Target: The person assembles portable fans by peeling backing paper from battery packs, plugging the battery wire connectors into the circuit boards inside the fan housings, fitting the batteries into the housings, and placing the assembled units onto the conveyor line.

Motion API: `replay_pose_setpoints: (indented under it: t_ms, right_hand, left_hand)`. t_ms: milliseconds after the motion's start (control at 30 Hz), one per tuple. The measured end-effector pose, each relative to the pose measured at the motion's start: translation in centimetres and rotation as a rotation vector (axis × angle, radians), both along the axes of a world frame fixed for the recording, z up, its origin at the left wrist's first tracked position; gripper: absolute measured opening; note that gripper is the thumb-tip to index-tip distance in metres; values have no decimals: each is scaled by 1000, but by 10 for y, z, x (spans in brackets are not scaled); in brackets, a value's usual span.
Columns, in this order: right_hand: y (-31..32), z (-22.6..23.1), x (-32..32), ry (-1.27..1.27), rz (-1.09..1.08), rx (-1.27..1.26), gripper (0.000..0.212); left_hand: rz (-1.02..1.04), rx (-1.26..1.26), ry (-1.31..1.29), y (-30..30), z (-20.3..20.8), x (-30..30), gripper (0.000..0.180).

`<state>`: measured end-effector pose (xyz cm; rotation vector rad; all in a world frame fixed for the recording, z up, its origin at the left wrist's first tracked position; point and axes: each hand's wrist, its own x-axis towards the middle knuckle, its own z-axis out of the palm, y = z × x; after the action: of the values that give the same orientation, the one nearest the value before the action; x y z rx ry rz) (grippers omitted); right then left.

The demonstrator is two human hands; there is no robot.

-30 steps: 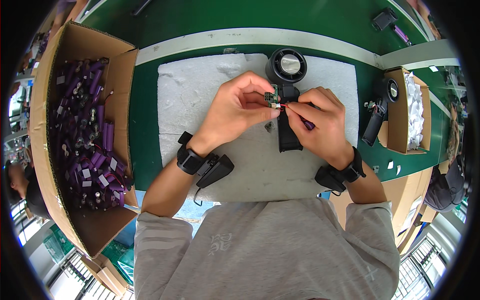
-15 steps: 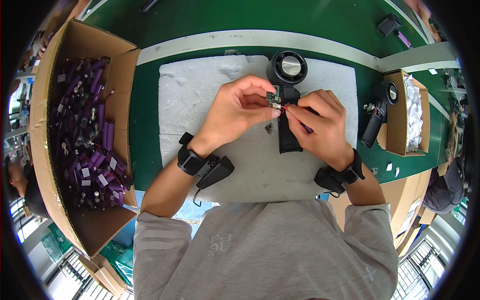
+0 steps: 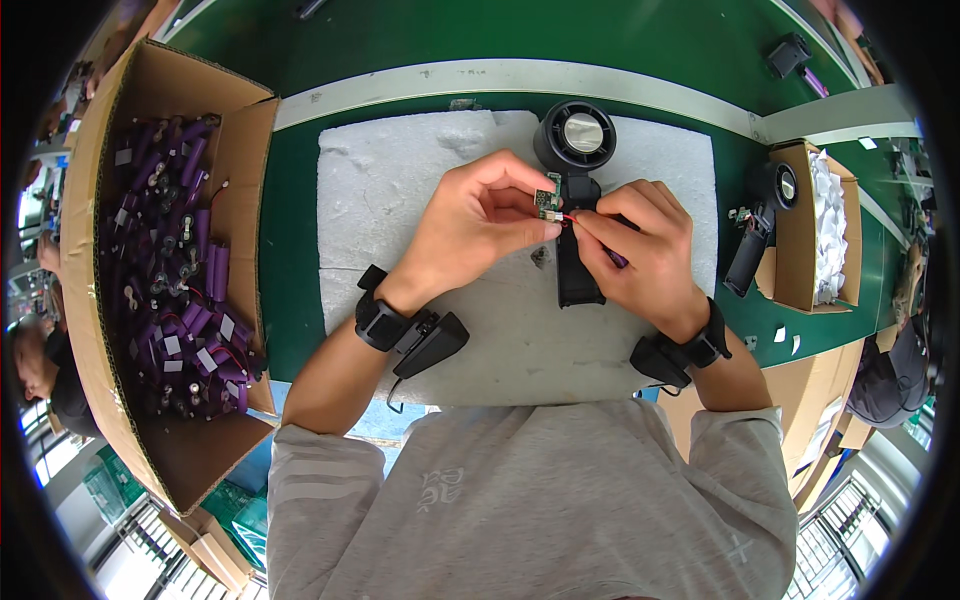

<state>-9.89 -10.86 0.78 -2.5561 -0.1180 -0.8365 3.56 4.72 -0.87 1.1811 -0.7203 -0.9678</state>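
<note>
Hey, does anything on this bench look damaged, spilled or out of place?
Two small things: a dark blemish mars the pale foam sheet just left of the black handle, maybe a gouge or stain, and loose white scraps lie on the green tabletop outside the small carton, as if dropped.

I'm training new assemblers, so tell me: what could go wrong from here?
The left hand pinches the small green circuit board, so it might slip or bend. The right hand grips the thin red wire by the white connector; a tug could strain it. The black fan lies beneath, so a dropped board might knock against it.
</note>
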Motion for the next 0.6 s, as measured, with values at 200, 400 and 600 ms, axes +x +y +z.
replay_pose_setpoints:
  t_ms: [200, 400, 600]
  right_hand:
    - [0, 0, 1, -39, -3, -43, 19]
    - [-1, 1, 0, -26, 6, -40, 20]
    - [-1, 2, 0, -44, -4, -52, 20]
  left_hand:
    - [17, 30, 51, -2, 4, -1, 30]
    - [12, 18, 13, -1, 4, -1, 30]
    - [12, 33, 24, -2, 4, 0, 31]
